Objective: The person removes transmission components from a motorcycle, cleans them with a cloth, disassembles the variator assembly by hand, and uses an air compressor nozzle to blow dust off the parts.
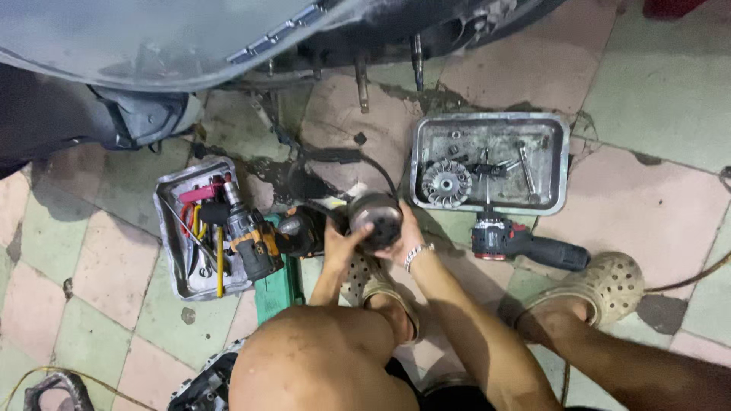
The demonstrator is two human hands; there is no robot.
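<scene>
While the drum (375,217) is hanging just above the floor between our knees, we are clasping it with both hands: left hand (344,243) gripping its near side, right hand (402,242) cupping underneath, tray (563,164) beyond.

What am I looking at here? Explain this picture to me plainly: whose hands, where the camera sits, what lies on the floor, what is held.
The single view comes from a camera worn on a person's head, looking down at their own knees, arms and sandalled feet as they squat on a tiled floor. Both hands, left hand and right hand, grip a round dark metal part. Above it is the underside of a vehicle. To the right lies a metal tray with a finned disc and small parts. Below it lies a red and black power tool. To the left, a second tray holds hand tools, with an orange and black drill resting on it.
</scene>
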